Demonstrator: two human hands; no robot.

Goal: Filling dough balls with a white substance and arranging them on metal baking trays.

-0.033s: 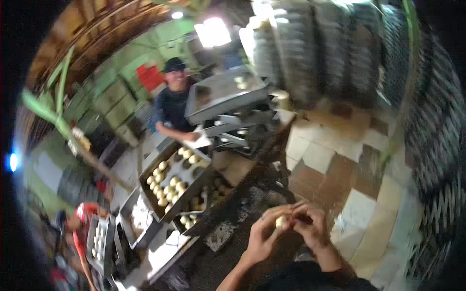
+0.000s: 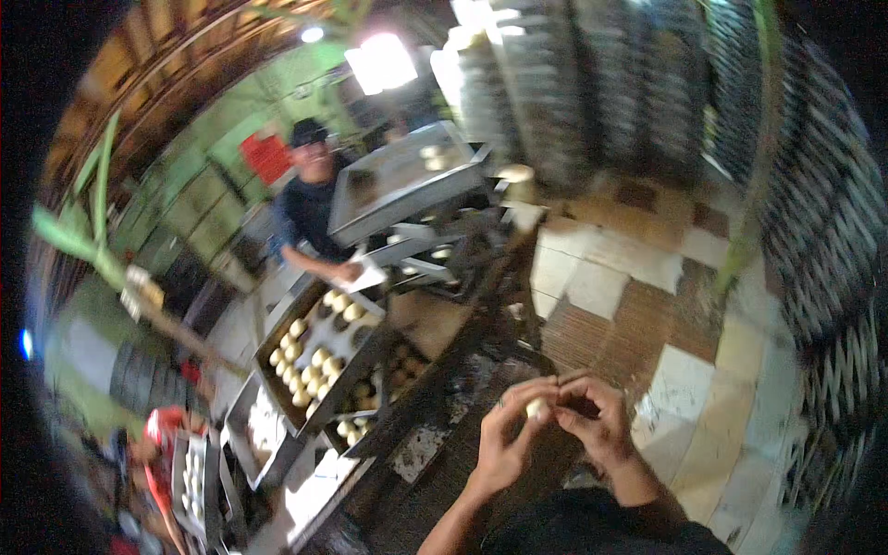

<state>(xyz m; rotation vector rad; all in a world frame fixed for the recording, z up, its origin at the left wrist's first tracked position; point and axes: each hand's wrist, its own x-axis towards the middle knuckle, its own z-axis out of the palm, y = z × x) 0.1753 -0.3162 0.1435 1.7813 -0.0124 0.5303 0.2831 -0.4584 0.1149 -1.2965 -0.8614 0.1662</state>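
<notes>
A small pale dough ball (image 2: pixel 536 408) is held up in front of my body, well away from the table. My left hand (image 2: pixel 504 439) is closed on it, with the thumb below and the bent fingers above. From the other side my right hand (image 2: pixel 603 424) curls in, its fingertips meeting those of the left. Its thumb tip appears to rest at the ball's right side, with a gap inside its bent fingers. Left of my hands, a dark metal tray (image 2: pixel 294 421) bears several rounded pale dough balls (image 2: pixel 314 375).
A person in dark clothes (image 2: pixel 310 208) stands behind stacked trays (image 2: pixel 407 199); another in red (image 2: pixel 162 462) is at lower left beside a tray of dough pieces (image 2: pixel 194 481). A tiled floor (image 2: pixel 638 314) lies ahead right. Tall stacks (image 2: pixel 832 185) line the right. A slanted green pole (image 2: pixel 754 203) stands there.
The whole view has shifted slightly, so the trays and people sit further left and lower. My hands stay together round the dough ball, with the right fingers a little more spread from the thumb.
</notes>
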